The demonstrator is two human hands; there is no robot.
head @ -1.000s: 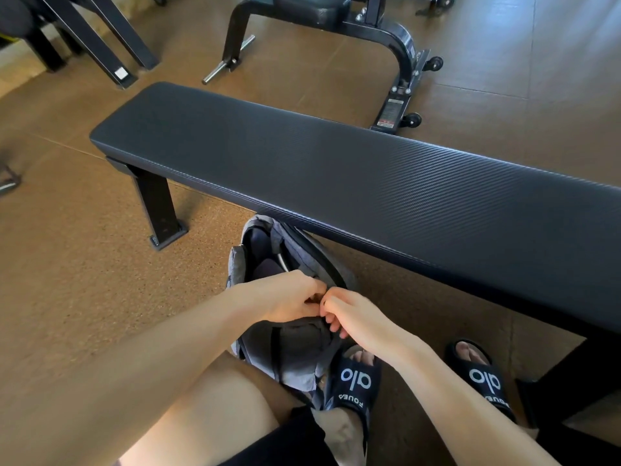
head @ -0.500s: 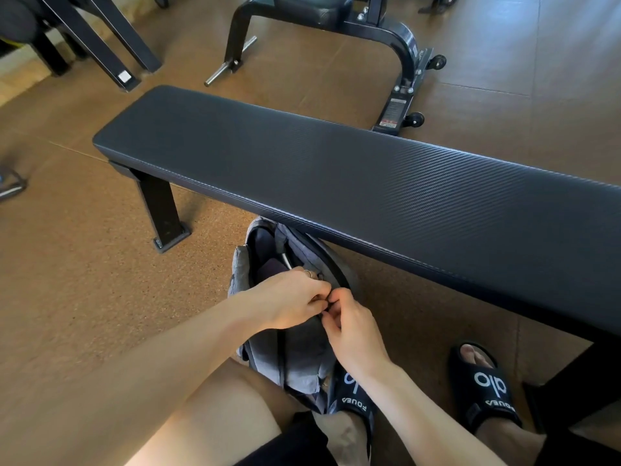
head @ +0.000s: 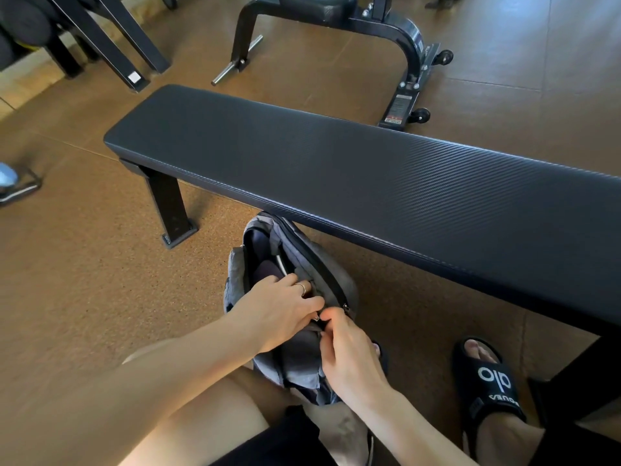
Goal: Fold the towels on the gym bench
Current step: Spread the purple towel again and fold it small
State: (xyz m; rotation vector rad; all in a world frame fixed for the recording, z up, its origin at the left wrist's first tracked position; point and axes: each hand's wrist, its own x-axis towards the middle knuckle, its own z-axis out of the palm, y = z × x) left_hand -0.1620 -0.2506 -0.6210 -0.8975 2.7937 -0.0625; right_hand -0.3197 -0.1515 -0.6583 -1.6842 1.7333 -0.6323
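Note:
A long black padded gym bench (head: 353,169) runs across the view with nothing on it. A grey bag (head: 302,274) stands on the floor just under its near edge, its top partly unzipped, with dark cloth showing inside. My left hand (head: 279,311) grips the bag's opening, a ring on one finger. My right hand (head: 349,354) pinches the bag's edge by the zip, its fingertips touching the left hand's. No towel can be told apart.
The floor is brown cork-like matting. My feet in black slides (head: 487,385) stand beside the bag. A black bench leg (head: 168,206) stands at left. Another black exercise machine (head: 386,31) sits behind the bench, with dark frames (head: 111,38) at far left.
My view has shifted slightly. My right hand has slid down and toward me along the bag's edge, and the left hand's fingers have spread over the opening.

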